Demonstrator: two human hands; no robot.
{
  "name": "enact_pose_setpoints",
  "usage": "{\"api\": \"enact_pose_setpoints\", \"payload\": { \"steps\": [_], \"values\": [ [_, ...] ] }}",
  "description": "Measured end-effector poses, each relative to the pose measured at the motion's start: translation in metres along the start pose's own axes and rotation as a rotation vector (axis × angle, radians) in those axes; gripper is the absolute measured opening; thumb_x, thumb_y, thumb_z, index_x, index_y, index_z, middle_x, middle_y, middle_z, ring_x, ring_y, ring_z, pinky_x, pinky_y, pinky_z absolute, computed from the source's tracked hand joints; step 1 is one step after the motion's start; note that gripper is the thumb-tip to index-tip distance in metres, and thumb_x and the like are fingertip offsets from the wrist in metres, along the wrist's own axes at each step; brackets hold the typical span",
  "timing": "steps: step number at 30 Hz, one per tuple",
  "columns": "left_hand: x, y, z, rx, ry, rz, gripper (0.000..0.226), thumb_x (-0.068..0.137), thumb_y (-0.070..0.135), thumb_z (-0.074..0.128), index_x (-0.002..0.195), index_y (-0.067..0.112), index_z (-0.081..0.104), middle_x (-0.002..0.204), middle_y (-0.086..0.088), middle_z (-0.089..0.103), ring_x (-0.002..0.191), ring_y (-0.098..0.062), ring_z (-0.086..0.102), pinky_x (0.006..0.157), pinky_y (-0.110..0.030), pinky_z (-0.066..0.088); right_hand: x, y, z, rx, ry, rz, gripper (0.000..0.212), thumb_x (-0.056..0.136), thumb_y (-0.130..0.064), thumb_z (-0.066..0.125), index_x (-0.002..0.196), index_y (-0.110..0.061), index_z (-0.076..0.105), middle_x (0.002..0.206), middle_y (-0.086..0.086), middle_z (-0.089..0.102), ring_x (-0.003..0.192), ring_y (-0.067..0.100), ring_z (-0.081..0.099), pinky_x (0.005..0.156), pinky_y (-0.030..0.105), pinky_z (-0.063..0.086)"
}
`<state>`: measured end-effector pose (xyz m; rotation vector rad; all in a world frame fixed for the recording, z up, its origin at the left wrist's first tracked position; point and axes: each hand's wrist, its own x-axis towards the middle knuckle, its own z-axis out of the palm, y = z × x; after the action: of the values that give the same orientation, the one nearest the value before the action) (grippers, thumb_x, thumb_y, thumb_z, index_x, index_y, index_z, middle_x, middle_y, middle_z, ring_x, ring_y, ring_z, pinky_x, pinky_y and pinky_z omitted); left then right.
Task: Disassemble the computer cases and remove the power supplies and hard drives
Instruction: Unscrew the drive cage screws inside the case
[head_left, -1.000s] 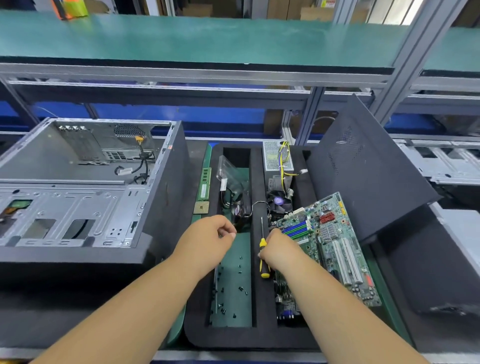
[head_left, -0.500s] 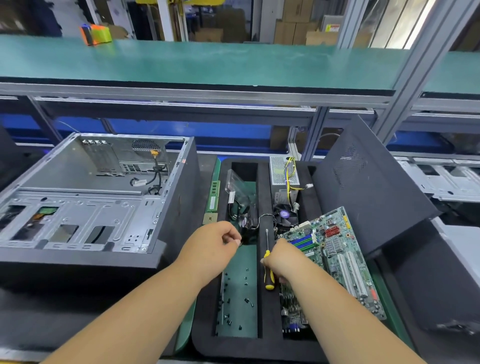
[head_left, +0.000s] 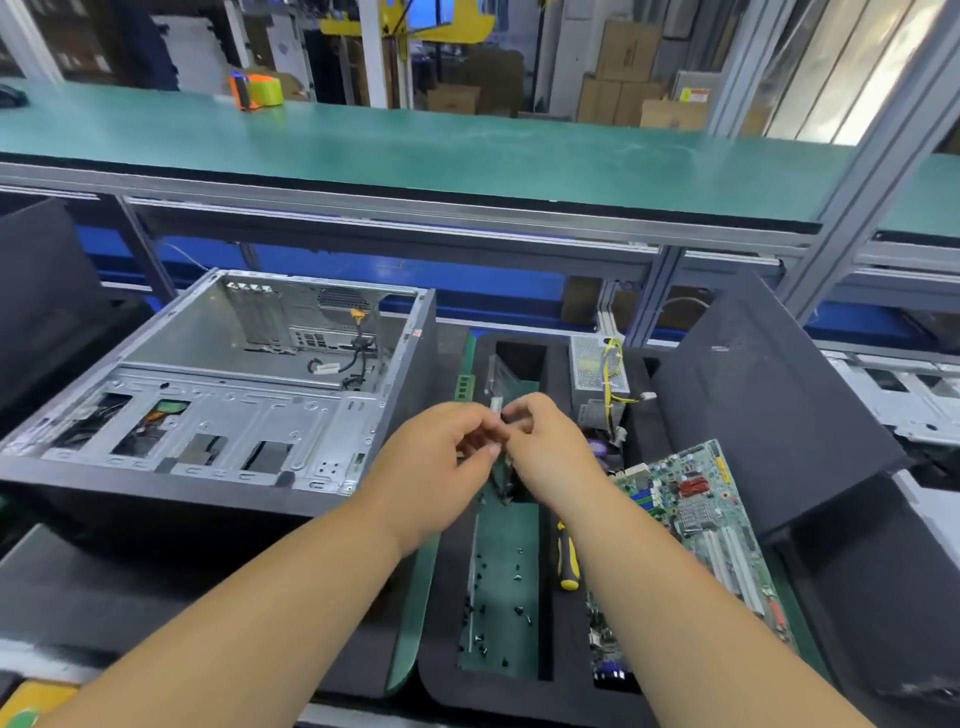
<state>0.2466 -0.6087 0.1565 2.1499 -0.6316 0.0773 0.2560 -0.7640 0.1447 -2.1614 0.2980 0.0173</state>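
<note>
Both hands meet above the foam tray (head_left: 558, 691), over its middle compartment. The left hand (head_left: 436, 467) and right hand (head_left: 545, 447) have their fingers curled in toward each other and pinch a small pale part (head_left: 496, 408) between the fingertips; what it is cannot be told, since motion blur hides it.

The case (head_left: 218, 395) lies on its side on the bench, left of the tray, open and largely stripped, with a short cable bundle (head_left: 356, 358) left inside near the rear panel. The power supply (head_left: 597, 369) is out already and stands in the tray's far right compartment, its yellow leads loose. No hard drive can be made out. The motherboard (head_left: 696, 514) leans in the right compartment, and the screwdriver (head_left: 567, 558) lies on the divider beside it. Loose screws (head_left: 506, 597) lie in the middle compartment.

Handling, as judged: the supply is a heavy, rigid metal box, best taken by its body, never by the leads. The small pinched part looks light and easy to drop.
</note>
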Motion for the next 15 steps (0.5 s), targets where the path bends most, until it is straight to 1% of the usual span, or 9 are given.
{"api": "enact_pose_setpoints", "payload": {
  "steps": [2,4,6,9,11,13,15],
  "values": [
    [-0.001,-0.003,-0.018,-0.005,0.030,0.012,0.022,0.089,0.013,0.062,0.098,0.033,0.068,0.091,0.015,0.064,0.089,-0.006,0.061,0.081,-0.030,0.052,0.000,-0.020,0.012,0.020,0.014,-0.064,0.018,0.091,-0.014,0.054,0.104,-0.025,0.059,0.091,-0.006,0.064,0.079,0.013,0.059,0.064,0.027,0.042],
    [-0.002,-0.007,-0.037,-0.036,0.059,0.008,0.021,0.088,0.010,0.062,0.096,0.029,0.067,0.088,0.012,0.065,0.086,-0.008,0.061,0.079,-0.034,0.052,0.001,-0.042,0.024,0.036,0.015,-0.110,0.021,0.090,-0.010,0.052,0.100,-0.028,0.058,0.093,-0.007,0.063,0.076,0.005,0.056,0.058,0.022,0.038],
    [-0.003,-0.014,-0.057,-0.063,0.092,-0.003,0.020,0.088,0.009,0.062,0.094,0.027,0.067,0.087,0.010,0.066,0.085,-0.009,0.061,0.080,-0.037,0.052,0.001,-0.063,0.037,0.040,0.004,-0.144,0.023,0.090,-0.010,0.050,0.099,-0.030,0.057,0.095,-0.008,0.063,0.079,0.001,0.055,0.058,0.022,0.037],
    [-0.007,-0.030,-0.092,-0.062,0.139,0.024,0.019,0.088,0.008,0.062,0.092,0.026,0.068,0.087,0.011,0.065,0.086,-0.010,0.060,0.080,-0.031,0.050,0.003,-0.089,0.060,0.040,0.000,-0.179,0.022,0.089,-0.013,0.052,0.099,-0.032,0.058,0.096,-0.012,0.062,0.083,0.003,0.056,0.061,0.024,0.038],
    [-0.010,-0.045,-0.120,-0.035,0.144,0.032,0.019,0.088,0.009,0.063,0.092,0.027,0.068,0.087,0.013,0.065,0.086,-0.009,0.060,0.080,-0.027,0.048,0.005,-0.107,0.078,0.038,0.002,-0.200,0.017,0.091,-0.018,0.056,0.101,-0.031,0.060,0.096,-0.012,0.063,0.085,0.006,0.059,0.064,0.024,0.041],
    [-0.014,-0.063,-0.148,-0.029,0.154,0.005,0.018,0.089,0.011,0.064,0.093,0.028,0.068,0.088,0.012,0.065,0.087,-0.008,0.060,0.080,-0.026,0.048,0.007,-0.127,0.098,0.049,0.008,-0.221,0.012,0.093,-0.022,0.058,0.100,-0.031,0.062,0.095,-0.013,0.063,0.086,0.009,0.061,0.067,0.025,0.044],
    [-0.018,-0.085,-0.178,-0.034,0.188,-0.013,0.018,0.089,0.010,0.064,0.093,0.027,0.068,0.089,0.011,0.066,0.088,-0.008,0.061,0.080,-0.024,0.049,0.010,-0.148,0.121,0.050,0.006,-0.250,0.008,0.093,-0.024,0.059,0.096,-0.031,0.062,0.091,-0.014,0.062,0.083,0.007,0.060,0.065,0.021,0.042]
  ]
}}
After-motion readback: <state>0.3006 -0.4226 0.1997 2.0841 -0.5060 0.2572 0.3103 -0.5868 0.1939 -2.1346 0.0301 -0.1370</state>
